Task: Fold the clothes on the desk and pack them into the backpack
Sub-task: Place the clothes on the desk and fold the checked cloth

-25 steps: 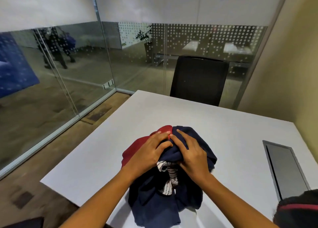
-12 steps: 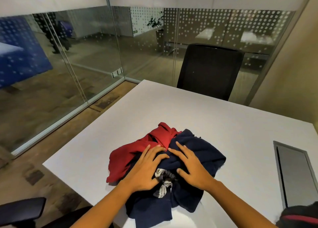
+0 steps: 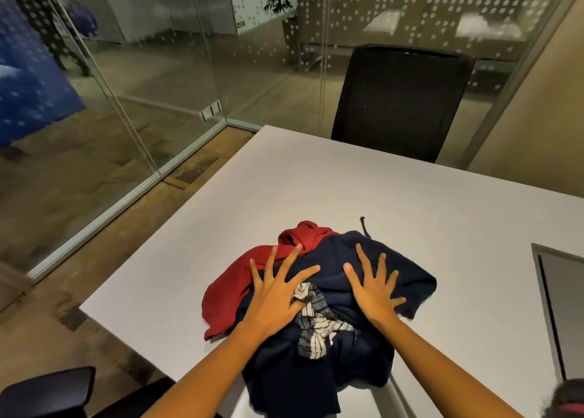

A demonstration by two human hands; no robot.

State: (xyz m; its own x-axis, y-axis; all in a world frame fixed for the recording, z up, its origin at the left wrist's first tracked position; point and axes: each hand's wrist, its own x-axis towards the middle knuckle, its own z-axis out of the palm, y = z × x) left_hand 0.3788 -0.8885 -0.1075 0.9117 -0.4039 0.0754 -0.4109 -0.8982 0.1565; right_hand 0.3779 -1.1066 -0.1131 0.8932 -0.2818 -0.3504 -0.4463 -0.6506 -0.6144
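Observation:
A heap of clothes lies on the white desk (image 3: 316, 180) near its front edge. A red garment (image 3: 230, 278) forms the left side, a navy garment (image 3: 344, 360) the middle and right, and a grey-and-white striped piece (image 3: 313, 326) shows between them. My left hand (image 3: 278, 294) rests flat on the heap where red meets navy, fingers spread. On the navy cloth my right hand (image 3: 373, 285) lies flat too, fingers apart. Neither hand grips any cloth. A dark backpack with a red stripe (image 3: 565, 400) peeks in at the bottom right corner.
A black chair (image 3: 401, 101) stands behind the desk's far edge. A grey cable hatch (image 3: 562, 307) is set into the desk at the right. Glass walls run along the left and back. A black armrest (image 3: 47, 392) shows at the bottom left.
Both hands have let go of the bunched clothes and spread flat and apart on top of the heap. The heap has settled wider on the desk.

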